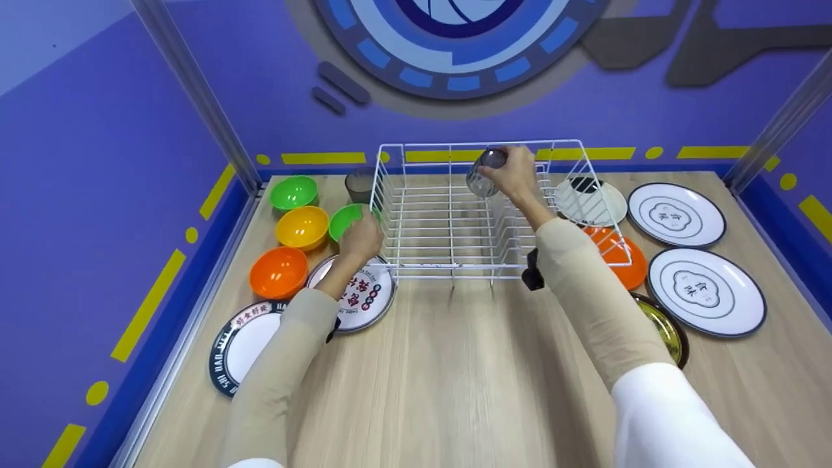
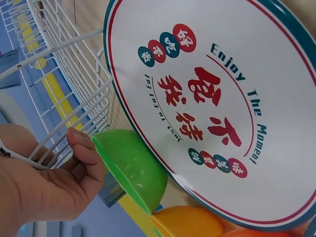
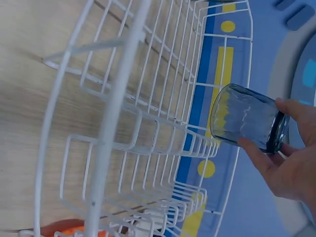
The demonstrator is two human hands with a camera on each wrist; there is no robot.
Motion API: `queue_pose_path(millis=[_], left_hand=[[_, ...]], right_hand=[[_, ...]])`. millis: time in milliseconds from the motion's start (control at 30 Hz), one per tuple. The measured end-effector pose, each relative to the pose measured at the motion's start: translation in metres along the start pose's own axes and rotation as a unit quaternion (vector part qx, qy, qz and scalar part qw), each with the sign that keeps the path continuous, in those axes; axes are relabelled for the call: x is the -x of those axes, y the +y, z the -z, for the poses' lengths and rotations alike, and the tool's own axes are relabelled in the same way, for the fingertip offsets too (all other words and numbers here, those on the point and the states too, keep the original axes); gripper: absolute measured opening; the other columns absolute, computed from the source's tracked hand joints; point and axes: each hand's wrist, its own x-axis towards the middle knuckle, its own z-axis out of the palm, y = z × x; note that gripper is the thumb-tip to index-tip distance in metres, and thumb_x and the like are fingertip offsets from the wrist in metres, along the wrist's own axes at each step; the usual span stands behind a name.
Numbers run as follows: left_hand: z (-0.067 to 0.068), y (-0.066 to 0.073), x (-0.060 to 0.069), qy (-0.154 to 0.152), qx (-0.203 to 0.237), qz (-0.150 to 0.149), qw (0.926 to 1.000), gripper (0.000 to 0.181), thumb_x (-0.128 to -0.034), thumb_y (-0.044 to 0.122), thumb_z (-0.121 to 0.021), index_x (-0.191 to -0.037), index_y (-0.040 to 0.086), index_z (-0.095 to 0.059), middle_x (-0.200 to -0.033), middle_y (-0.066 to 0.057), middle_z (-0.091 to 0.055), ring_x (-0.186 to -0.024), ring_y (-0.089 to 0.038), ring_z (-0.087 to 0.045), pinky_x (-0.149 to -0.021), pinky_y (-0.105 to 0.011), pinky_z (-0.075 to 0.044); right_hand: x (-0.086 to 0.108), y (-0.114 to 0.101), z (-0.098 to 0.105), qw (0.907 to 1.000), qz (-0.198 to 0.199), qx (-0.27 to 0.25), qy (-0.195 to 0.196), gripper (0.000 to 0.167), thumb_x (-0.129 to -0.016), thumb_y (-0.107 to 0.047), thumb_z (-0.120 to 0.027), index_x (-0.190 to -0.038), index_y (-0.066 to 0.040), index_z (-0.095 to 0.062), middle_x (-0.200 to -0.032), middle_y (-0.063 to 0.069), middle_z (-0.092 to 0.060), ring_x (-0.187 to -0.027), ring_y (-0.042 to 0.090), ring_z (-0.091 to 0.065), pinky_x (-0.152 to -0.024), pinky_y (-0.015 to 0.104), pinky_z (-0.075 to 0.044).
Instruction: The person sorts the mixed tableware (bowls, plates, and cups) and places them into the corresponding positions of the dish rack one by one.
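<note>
A white wire dish rack [image 1: 451, 265] stands at the middle back of the table. My left hand [image 1: 362, 238] grips its left side; in the left wrist view the fingers [image 2: 85, 155] curl round the wires, close beside a green bowl [image 2: 136, 168]. Over the rack's right half, my right hand [image 1: 518, 174] holds a clear grey drinking glass [image 1: 481, 182] by its base end. The right wrist view has the glass [image 3: 244, 118] tilted above the wires, thumb and fingers on either side of its thick bottom.
Left of the rack are another glass [image 1: 359, 184], another green bowl [image 1: 294, 192], a yellow bowl [image 1: 302, 227], an orange bowl [image 1: 279, 272] and printed plates [image 1: 364, 312]. Several plates [image 1: 707, 292] lie on the right, some partly behind the rack and right arm. A purple wall [image 1: 260, 84] backs the table.
</note>
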Motion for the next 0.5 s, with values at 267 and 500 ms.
queue_pose_path(millis=[267,500], left_hand=[[-0.005,-0.005,0.003,0.027,0.02,-0.024,0.9992,0.038,-0.107,0.014,-0.037,-0.136,-0.009,-0.043,-0.094,-0.034,-0.07,-0.089,-0.053,-0.07,-0.077,-0.062,-0.058],[-0.006,-0.005,0.004,0.044,0.032,-0.028,0.9981,0.033,-0.108,0.016,-0.036,-0.129,-0.008,-0.047,-0.091,-0.034,-0.07,-0.087,-0.054,-0.07,-0.075,-0.063,-0.057]], right_hand=[[-0.007,0.008,-0.028,0.9977,0.041,0.042,-0.034,0.049,-0.085,-0.005,-0.079,-0.128,0.006,-0.057,-0.134,0.029,-0.059,-0.13,0.044,-0.055,-0.114,0.05,-0.044],[-0.022,0.011,-0.039,0.9917,0.042,0.106,-0.06,0.039,-0.089,-0.005,-0.076,-0.122,0.01,-0.059,-0.129,0.03,-0.061,-0.122,0.045,-0.061,-0.107,0.049,-0.05]])
